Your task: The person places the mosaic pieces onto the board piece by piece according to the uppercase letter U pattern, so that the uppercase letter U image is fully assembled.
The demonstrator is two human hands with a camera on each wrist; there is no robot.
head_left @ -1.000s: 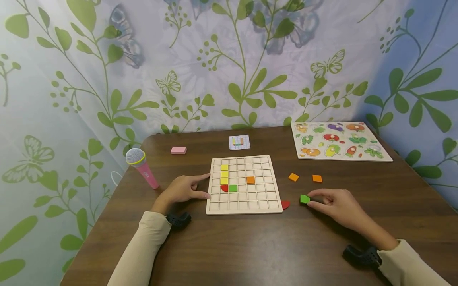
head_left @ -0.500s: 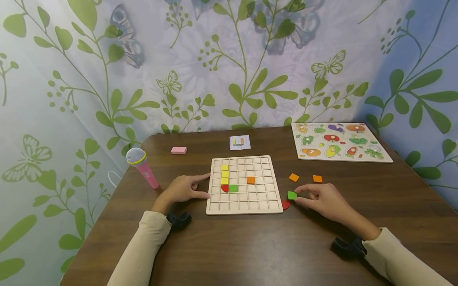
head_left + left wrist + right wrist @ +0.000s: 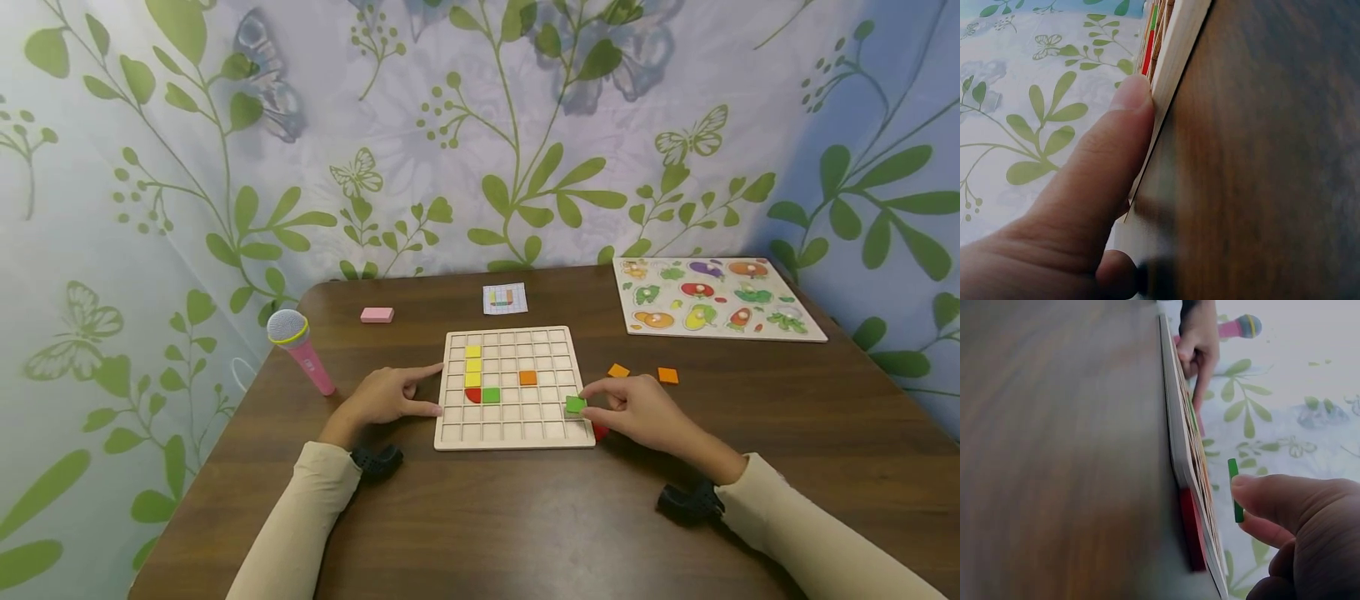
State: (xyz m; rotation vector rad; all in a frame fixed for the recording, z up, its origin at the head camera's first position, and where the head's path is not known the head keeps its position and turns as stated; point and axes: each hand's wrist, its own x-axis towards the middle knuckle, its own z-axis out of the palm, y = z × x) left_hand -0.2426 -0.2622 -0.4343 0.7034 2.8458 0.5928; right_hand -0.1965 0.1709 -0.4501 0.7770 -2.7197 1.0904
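Note:
A wooden grid board (image 3: pixel 512 433) lies on the table. My left hand (image 3: pixel 386 395) touches its left edge with extended thumb and index finger; the thumb (image 3: pixel 1107 147) is against the rim in the left wrist view. Over the board's right columns, my right hand (image 3: pixel 648 414) pinches a green square tile (image 3: pixel 575 404) between thumb and fingers. The right wrist view shows this tile (image 3: pixel 1235 494) held above the board, apart from it. In the grid sit yellow tiles (image 3: pixel 472 365), a red quarter-round tile (image 3: pixel 472 396), another green tile (image 3: pixel 491 396) and an orange tile (image 3: pixel 528 378).
A second red piece (image 3: pixel 600 432) lies against the board's right edge, partly hidden by my right hand. Two orange tiles (image 3: pixel 667 376) are farther right. Behind stand a pattern card (image 3: pixel 505 299), a pink block (image 3: pixel 377 315) and a vegetable puzzle (image 3: pixel 720 321). A toy microphone (image 3: pixel 303 354) is left.
My right hand has carried the green tile leftward from the table, past the loose red piece, to above the board's right side. My left hand has stayed at the board's left edge.

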